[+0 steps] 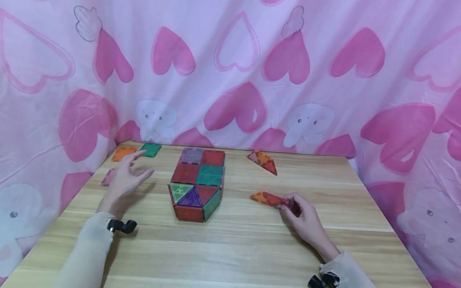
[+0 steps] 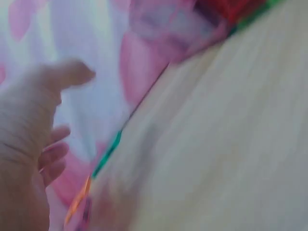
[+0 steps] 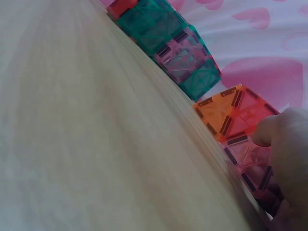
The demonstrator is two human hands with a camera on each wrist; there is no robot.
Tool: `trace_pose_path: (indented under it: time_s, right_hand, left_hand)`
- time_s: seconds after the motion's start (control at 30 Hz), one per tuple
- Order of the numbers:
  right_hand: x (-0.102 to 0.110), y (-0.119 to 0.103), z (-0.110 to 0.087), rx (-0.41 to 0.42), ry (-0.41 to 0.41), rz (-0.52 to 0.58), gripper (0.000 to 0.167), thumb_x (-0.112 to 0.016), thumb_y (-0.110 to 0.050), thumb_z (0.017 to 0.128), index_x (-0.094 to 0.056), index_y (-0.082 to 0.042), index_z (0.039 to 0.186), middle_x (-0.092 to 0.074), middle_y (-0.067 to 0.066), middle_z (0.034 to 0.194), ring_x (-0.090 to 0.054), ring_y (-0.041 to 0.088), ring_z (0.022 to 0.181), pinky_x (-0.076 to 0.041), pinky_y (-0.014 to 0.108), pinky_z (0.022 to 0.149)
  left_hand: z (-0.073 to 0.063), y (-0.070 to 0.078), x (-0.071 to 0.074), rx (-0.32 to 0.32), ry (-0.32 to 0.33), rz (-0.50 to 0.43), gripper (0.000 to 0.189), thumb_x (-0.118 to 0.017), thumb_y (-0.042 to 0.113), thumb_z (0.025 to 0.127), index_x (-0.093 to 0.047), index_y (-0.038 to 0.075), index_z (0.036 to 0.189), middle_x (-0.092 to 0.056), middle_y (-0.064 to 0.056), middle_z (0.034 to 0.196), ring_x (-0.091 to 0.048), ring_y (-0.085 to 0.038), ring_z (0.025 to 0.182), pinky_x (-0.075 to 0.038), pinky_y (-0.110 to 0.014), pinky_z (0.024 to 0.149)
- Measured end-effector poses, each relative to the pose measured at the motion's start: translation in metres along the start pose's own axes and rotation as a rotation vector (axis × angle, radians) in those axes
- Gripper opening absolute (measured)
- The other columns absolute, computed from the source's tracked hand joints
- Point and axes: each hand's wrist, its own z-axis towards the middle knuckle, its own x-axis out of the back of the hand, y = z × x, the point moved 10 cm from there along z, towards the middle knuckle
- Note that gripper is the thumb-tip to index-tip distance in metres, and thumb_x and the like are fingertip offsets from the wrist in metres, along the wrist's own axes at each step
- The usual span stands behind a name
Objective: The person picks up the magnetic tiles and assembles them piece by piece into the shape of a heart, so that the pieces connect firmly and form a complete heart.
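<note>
My right hand pinches the right end of a joined strip of triangular magnetic tiles, orange, red and pink. In the right wrist view the strip stands on edge, its lower side close to the tabletop, with fingers covering part of it. My left hand is raised over the table's left side, fingers spread and holding nothing. Near it are an orange square tile, a green square tile and a pink tile, partly covered by the hand. Between both hands stands a box-like magnetic-tile structure with a pointed near end.
Another joined piece of orange, red and pink triangular tiles lies at the back right of the wooden table. A pink heart-patterned curtain hangs around the table's back and sides.
</note>
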Motion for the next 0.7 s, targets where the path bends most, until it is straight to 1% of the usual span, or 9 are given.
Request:
trace_pose_path:
  time_s: [0.07, 0.13, 0.17, 0.2, 0.3, 0.37, 0.43, 0.6, 0.7]
  right_hand:
    - [-0.001, 0.000, 0.001, -0.005, -0.009, 0.004, 0.014, -0.079, -0.014, 0.106, -0.074, -0.020, 0.117, -0.068, 0.000, 0.097, -0.058, 0.014, 0.083, -0.049, 0.026, 0.069]
    - [-0.003, 0.001, 0.001, -0.008, -0.018, 0.015, 0.013, -0.078, -0.014, 0.106, -0.074, -0.019, 0.117, -0.069, 0.001, 0.099, -0.059, 0.014, 0.085, -0.049, 0.025, 0.070]
    - [-0.003, 0.001, 0.001, -0.006, -0.024, 0.021, 0.013, -0.078, -0.014, 0.106, -0.074, -0.019, 0.117, -0.070, 0.001, 0.100, -0.059, 0.013, 0.085, -0.050, 0.025, 0.071]
    - [-0.004, 0.001, 0.001, -0.003, -0.028, 0.027, 0.012, -0.078, -0.013, 0.106, -0.074, -0.018, 0.116, -0.071, 0.001, 0.101, -0.060, 0.013, 0.086, -0.050, 0.025, 0.072]
    - [-0.004, 0.000, 0.000, -0.002, -0.041, 0.043, 0.012, -0.078, -0.013, 0.105, -0.074, -0.017, 0.116, -0.073, 0.001, 0.105, -0.062, 0.013, 0.089, -0.052, 0.024, 0.075]
    - [-0.004, -0.001, -0.001, -0.004, -0.049, 0.047, 0.012, -0.078, -0.012, 0.106, -0.074, -0.016, 0.117, -0.074, 0.001, 0.107, -0.063, 0.013, 0.091, -0.052, 0.024, 0.077]
    - [-0.005, -0.001, -0.001, -0.010, -0.057, 0.053, 0.013, -0.077, -0.011, 0.105, -0.074, -0.016, 0.117, -0.075, 0.001, 0.109, -0.064, 0.013, 0.092, -0.053, 0.024, 0.078]
    - [-0.006, 0.000, 0.000, -0.029, -0.079, 0.060, 0.015, -0.076, -0.008, 0.105, -0.074, -0.014, 0.118, -0.075, 0.002, 0.108, -0.064, 0.013, 0.092, -0.053, 0.025, 0.078]
    - [-0.007, 0.001, -0.001, -0.042, -0.083, 0.059, 0.016, -0.077, -0.008, 0.105, -0.074, -0.015, 0.119, -0.074, 0.002, 0.107, -0.063, 0.013, 0.091, -0.052, 0.025, 0.078]
  left_hand:
    - [-0.007, -0.017, 0.015, 0.018, 0.058, 0.045, 0.078, -0.086, 0.024, 0.099, -0.050, 0.007, 0.165, -0.052, -0.033, 0.158, -0.060, -0.060, 0.131, -0.048, -0.075, 0.107]
    - [-0.015, -0.034, 0.028, 0.054, 0.104, 0.100, 0.077, -0.087, 0.022, 0.096, -0.052, 0.002, 0.161, -0.055, -0.036, 0.153, -0.059, -0.060, 0.131, -0.045, -0.070, 0.112]
    - [-0.018, -0.042, 0.032, 0.075, 0.120, 0.136, 0.077, -0.087, 0.022, 0.094, -0.052, 0.000, 0.160, -0.056, -0.037, 0.152, -0.057, -0.061, 0.133, -0.041, -0.069, 0.114]
    - [-0.021, -0.049, 0.035, 0.102, 0.121, 0.174, 0.079, -0.087, 0.025, 0.094, -0.051, -0.001, 0.159, -0.054, -0.039, 0.152, -0.051, -0.063, 0.135, -0.036, -0.071, 0.113]
    - [-0.029, -0.066, 0.040, 0.191, 0.103, 0.289, 0.088, -0.086, 0.039, 0.094, -0.047, -0.002, 0.161, -0.044, -0.044, 0.157, -0.034, -0.066, 0.137, -0.026, -0.078, 0.107]
    - [-0.031, -0.072, 0.041, 0.225, 0.083, 0.327, 0.092, -0.085, 0.046, 0.095, -0.044, -0.002, 0.163, -0.041, -0.046, 0.157, -0.032, -0.067, 0.134, -0.026, -0.080, 0.103]
    - [-0.031, -0.075, 0.041, 0.246, 0.066, 0.342, 0.093, -0.083, 0.049, 0.097, -0.043, -0.002, 0.164, -0.041, -0.047, 0.156, -0.033, -0.068, 0.131, -0.027, -0.080, 0.102]
    - [-0.030, -0.073, 0.044, 0.247, 0.068, 0.354, 0.086, -0.082, 0.044, 0.099, -0.046, -0.003, 0.161, -0.047, -0.044, 0.154, -0.038, -0.067, 0.133, -0.029, -0.080, 0.105]
    - [-0.029, -0.070, 0.045, 0.242, 0.080, 0.324, 0.084, -0.086, 0.036, 0.097, -0.048, -0.004, 0.160, -0.052, -0.044, 0.151, -0.042, -0.065, 0.135, -0.029, -0.079, 0.109]
